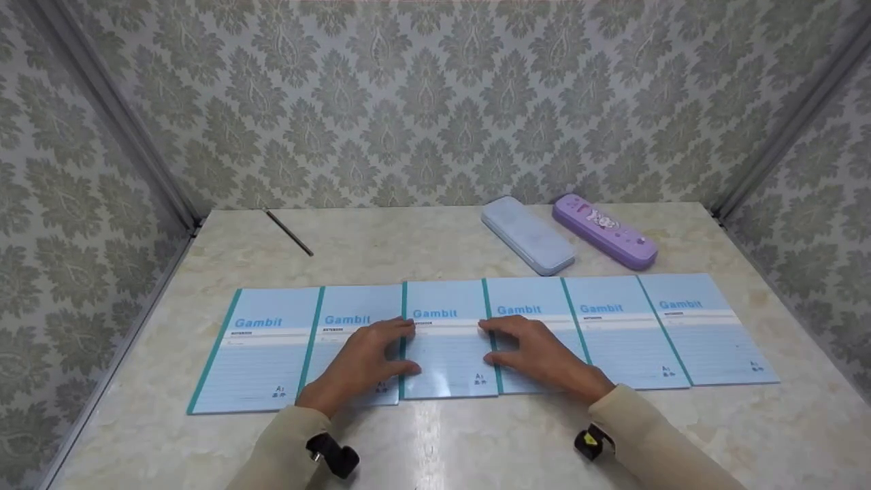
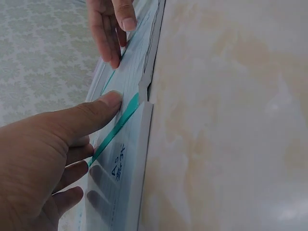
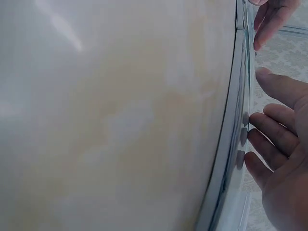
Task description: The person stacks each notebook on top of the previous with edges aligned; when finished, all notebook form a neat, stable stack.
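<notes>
Two closed pencil cases, a pale blue one (image 1: pixel 528 235) and a purple one (image 1: pixel 604 231) with a cartoon figure on its lid, lie slanted near each other at the back right of a marbled, cream-coloured table (image 1: pixel 395 238), their contents hidden from view. A slim dark pen or pencil (image 1: pixel 288 232) rests at the back left. Patterned wallpaper (image 1: pixel 425 102) in grey-green and white covers the walls on three sides, and light gleams off the table's front. Six light-blue "Gambit" notebooks (image 1: pixel 262 371) with green spines lie face up, side by side, in a row across the middle of the table. A person in beige sleeves (image 1: pixel 286 442), a small black device (image 1: pixel 333 456) at each wrist, reaches in from the front, with the left hand (image 1: pixel 364 357) and the right hand (image 1: pixel 544 348) flanking the third notebook from the left (image 1: pixel 449 357). The hands are well apart, palms facing, fingers loosely bent and thumbs set away from them; whether the fingertips touch the covers cannot be told.
</notes>
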Available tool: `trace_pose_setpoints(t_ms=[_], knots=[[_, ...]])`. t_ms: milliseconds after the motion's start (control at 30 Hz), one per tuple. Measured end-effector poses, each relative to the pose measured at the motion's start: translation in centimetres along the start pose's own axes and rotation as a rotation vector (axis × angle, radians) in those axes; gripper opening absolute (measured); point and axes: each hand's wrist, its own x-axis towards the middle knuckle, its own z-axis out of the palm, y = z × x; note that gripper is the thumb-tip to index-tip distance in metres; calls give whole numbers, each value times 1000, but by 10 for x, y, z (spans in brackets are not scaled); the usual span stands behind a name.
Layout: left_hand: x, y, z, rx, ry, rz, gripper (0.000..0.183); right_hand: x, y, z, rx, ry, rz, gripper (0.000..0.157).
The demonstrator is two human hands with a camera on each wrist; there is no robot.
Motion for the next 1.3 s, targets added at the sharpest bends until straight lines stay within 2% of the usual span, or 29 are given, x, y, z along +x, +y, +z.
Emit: trace_pose_setpoints(t_ms=[167,533,667,967,1300], knots=[[0,-1,0,-8,-5,-7,66,0,-1,0,-19,-10,-11,56],[-2,-2,1,0,-6,33,67,-2,-3,1,-39,-26,-7,60],[-3,-2,1,-4,-2,32,67,-2,-3,1,-48,-32,-5,61],[-4,-1,1,0,2,20,67,-4,0,-1,-62,-30,-64,59],[-3,2,-1,10,-25,1,68,-4,0,0,-68,-35,-75,59]])
